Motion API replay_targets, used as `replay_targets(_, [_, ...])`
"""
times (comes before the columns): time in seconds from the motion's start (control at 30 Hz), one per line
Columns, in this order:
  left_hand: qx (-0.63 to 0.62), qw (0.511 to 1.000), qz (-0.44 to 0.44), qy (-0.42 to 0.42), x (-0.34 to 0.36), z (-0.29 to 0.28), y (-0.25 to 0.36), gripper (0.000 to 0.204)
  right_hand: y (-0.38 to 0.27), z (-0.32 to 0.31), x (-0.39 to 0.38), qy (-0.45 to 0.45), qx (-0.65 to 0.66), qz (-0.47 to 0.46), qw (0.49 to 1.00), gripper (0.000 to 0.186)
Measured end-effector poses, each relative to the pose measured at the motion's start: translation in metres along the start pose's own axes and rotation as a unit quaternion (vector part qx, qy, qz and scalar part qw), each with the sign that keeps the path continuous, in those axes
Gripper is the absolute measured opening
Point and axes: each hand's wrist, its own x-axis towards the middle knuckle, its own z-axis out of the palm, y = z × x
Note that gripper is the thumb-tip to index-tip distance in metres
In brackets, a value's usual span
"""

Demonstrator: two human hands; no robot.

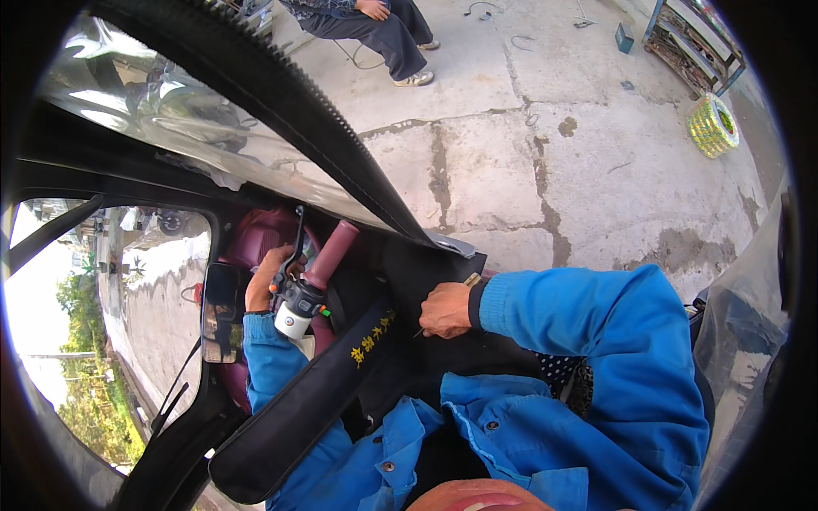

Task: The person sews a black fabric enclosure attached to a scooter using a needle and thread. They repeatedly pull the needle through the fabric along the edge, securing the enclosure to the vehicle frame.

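My right hand (447, 310) is closed around a slim tool. The tool's yellowish end (473, 279) sticks out above the fist, and a thin dark tip shows below it; its kind is hard to make out. Behind the handlebar, my left hand (262, 279) reaches against the purple front body (256, 238) of a vehicle; the brake lever (298, 234) and switch housing hide its fingers. Close beside it are a pink handlebar grip (332, 254) and a white and black switch housing (298, 308) with an orange button.
A long black padded strip (298, 400) with yellow lettering crosses below the handlebar. A mirror (223, 311) hangs at the left. Overhead runs a zippered clear cover (256, 85). Outside, a person (375, 34) is on the concrete, and a yellow-green roll (712, 126) lies near a metal rack (694, 47).
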Motion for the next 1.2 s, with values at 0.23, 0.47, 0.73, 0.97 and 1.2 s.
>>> replay_targets(0.23, [-0.071,0.994,-0.076,-0.015,0.002,-0.005,0.028,0.026,-0.002,0.000,0.000,0.000,-0.001,0.002,1.000,0.039])
replay_targets(0.47, [-0.055,0.992,-0.101,-0.045,0.019,-0.006,0.028,0.018,-0.001,-0.002,-0.001,0.004,-0.004,-0.004,1.000,0.038])
replay_targets(0.73, [-0.048,0.992,-0.106,-0.049,0.018,-0.007,0.017,0.027,0.001,0.001,0.000,0.011,0.003,-0.010,1.000,0.034])
replay_targets(0.97, [-0.024,0.988,-0.143,-0.052,0.014,-0.011,0.030,0.038,0.001,0.001,0.000,0.012,-0.002,-0.010,1.000,0.036])
replay_targets(1.2, [0.032,0.998,-0.044,-0.043,0.016,-0.007,0.021,0.027,-0.001,-0.002,0.001,-0.011,-0.008,0.004,1.000,0.030])
